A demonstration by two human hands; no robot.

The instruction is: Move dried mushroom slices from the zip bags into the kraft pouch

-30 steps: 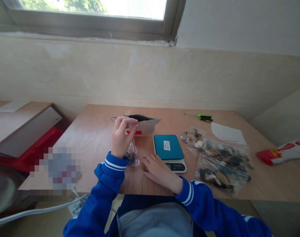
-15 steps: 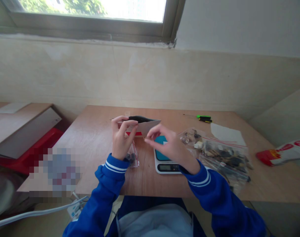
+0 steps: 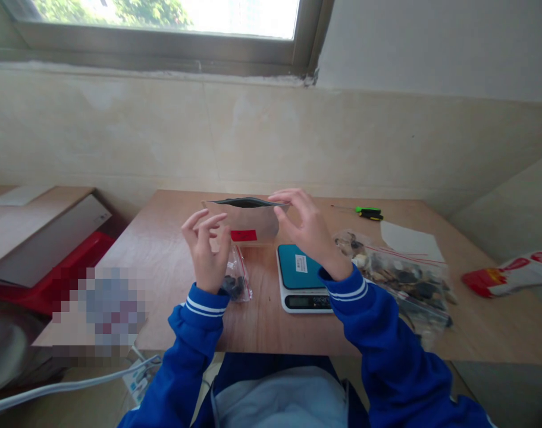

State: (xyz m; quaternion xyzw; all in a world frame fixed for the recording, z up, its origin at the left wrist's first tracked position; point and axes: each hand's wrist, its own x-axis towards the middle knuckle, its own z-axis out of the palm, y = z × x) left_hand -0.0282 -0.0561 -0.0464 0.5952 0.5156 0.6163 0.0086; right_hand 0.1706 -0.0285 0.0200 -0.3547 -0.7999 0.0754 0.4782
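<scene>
A pale stand-up pouch (image 3: 264,226) with a red label and a dark, parted mouth is at the middle of the table. My right hand (image 3: 307,224) holds its right end, thumb in front and fingers over the rim. In front of the pouch's left part, my left hand (image 3: 208,252) is open, fingers spread and holding nothing. Partly behind my left wrist lies a small clear zip bag (image 3: 241,279) of dark pieces. Under my right wrist is a white kitchen scale (image 3: 293,276) with a teal top and a small white sticker.
To the right lie clear zip bags (image 3: 409,279) of mixed brown and dark pieces, a white paper sheet (image 3: 409,241) and green and black screwdrivers (image 3: 369,213). A red-and-white packet (image 3: 511,274) is at the far right. A cardboard box (image 3: 38,232) stands left, above a red tray (image 3: 87,255).
My left hand has let go of the pouch and moved left. My right hand has gone from a pinch above the scale up to the pouch's right end. The pouch's rim sits slightly farther back.
</scene>
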